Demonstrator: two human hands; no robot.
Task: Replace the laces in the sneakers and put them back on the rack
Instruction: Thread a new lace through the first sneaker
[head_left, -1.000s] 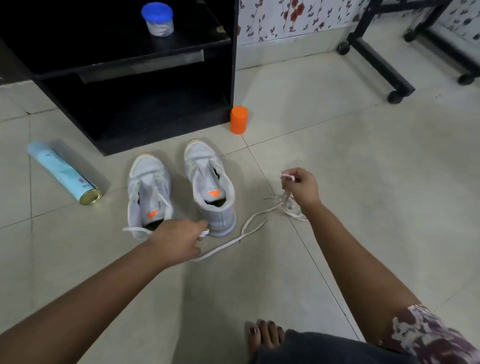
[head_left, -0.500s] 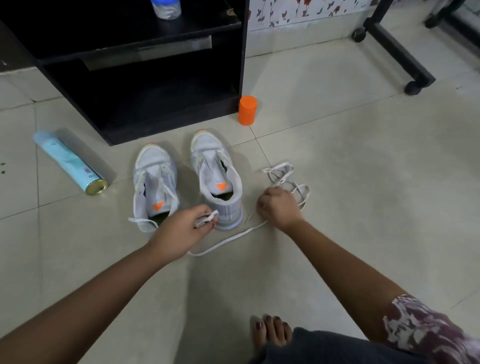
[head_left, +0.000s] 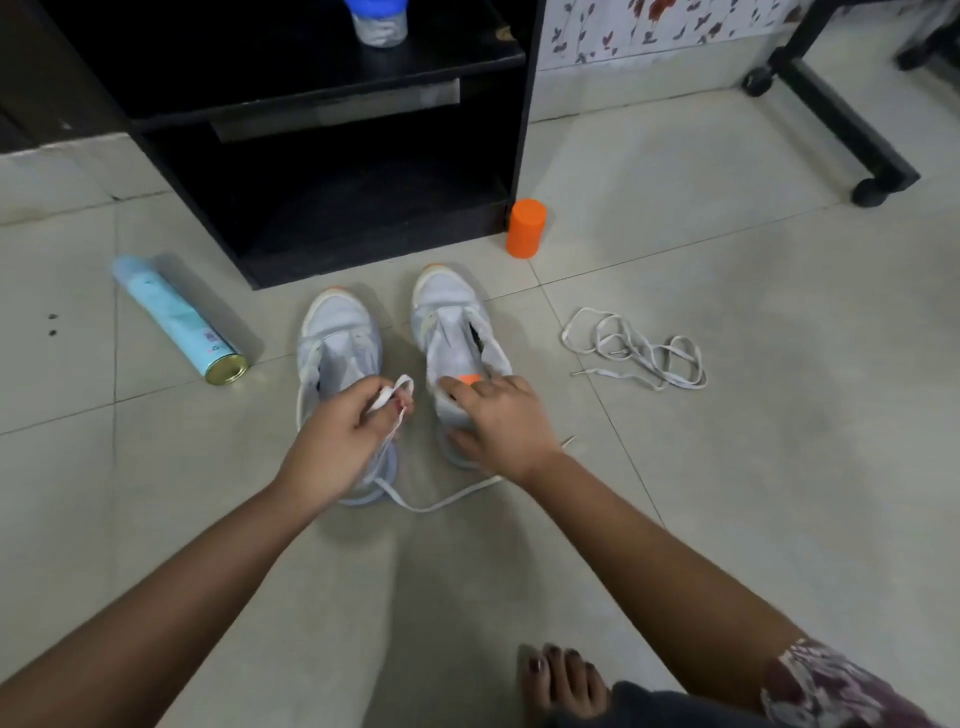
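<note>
Two pale grey sneakers stand side by side on the tiled floor, toes toward the black rack (head_left: 332, 171). My left hand (head_left: 343, 441) hovers over the heel of the left sneaker (head_left: 337, 332) and pinches a white lace (head_left: 441, 501) that trails across the floor behind both shoes. My right hand (head_left: 496, 421) rests on the heel and collar of the right sneaker (head_left: 452, 322), fingers spread over the orange tongue tab. A second white lace (head_left: 634, 348) lies loose in a tangle on the floor to the right of the shoes.
An orange cylinder (head_left: 525, 228) stands by the rack's right corner. A light blue spray can (head_left: 179, 322) lies on its side to the left. A blue-lidded jar (head_left: 379, 18) sits on the rack's shelf. A black wheeled frame (head_left: 841, 130) is at the right. My bare foot (head_left: 566, 680) is near the bottom.
My right hand let go of the bundled lace, which now lies on the floor at the right, and moved left onto the right sneaker. My left hand kept hold of its lace.
</note>
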